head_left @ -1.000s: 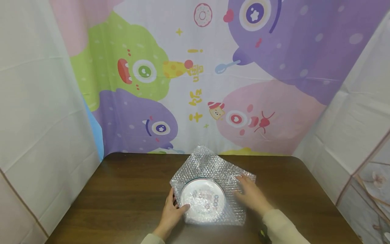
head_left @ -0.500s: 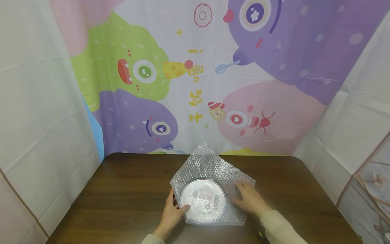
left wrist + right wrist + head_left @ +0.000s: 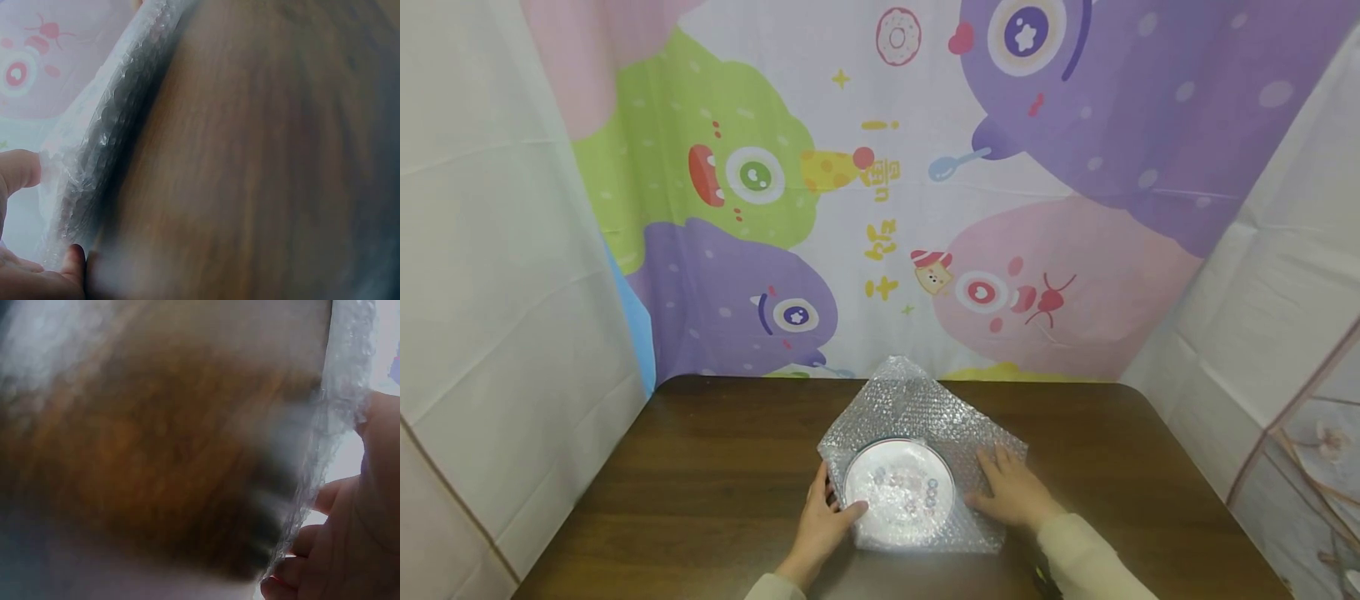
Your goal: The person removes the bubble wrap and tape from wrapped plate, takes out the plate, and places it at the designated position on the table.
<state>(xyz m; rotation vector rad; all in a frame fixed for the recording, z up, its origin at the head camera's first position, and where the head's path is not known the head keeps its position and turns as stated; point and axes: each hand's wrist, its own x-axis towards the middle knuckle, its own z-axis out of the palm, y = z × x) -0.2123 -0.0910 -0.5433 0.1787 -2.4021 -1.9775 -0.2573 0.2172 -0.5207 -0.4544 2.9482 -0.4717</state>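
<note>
A round white plate point(image 3: 900, 492) with a dark rim line and a coloured print lies under a layer of clear bubble wrap point(image 3: 906, 404). The wrap spreads beyond it to a point at the back and a corner on the right. My left hand point(image 3: 820, 523) holds the plate's left side through the wrap, thumb on top and fingers along the edge; the left wrist view has the thumb point(image 3: 20, 169) on the bubbly film. On the right, my right hand point(image 3: 1017, 492) rests on the wrap with its fingers spread. The right wrist view shows its fingertips along the wrap's edge point(image 3: 312, 456).
The brown wooden table point(image 3: 715, 483) extends on both sides of the wrap. A dark object with a yellow-green part point(image 3: 1045, 577) lies by the right sleeve, mostly hidden. A curtain with cartoon monsters point(image 3: 737, 167) hangs behind, with pale cloth point(image 3: 497, 292) at the sides.
My right hand has shifted slightly toward the plate and settled on the wrap. The wrap's right corner has drawn in a little. My left hand has kept its place.
</note>
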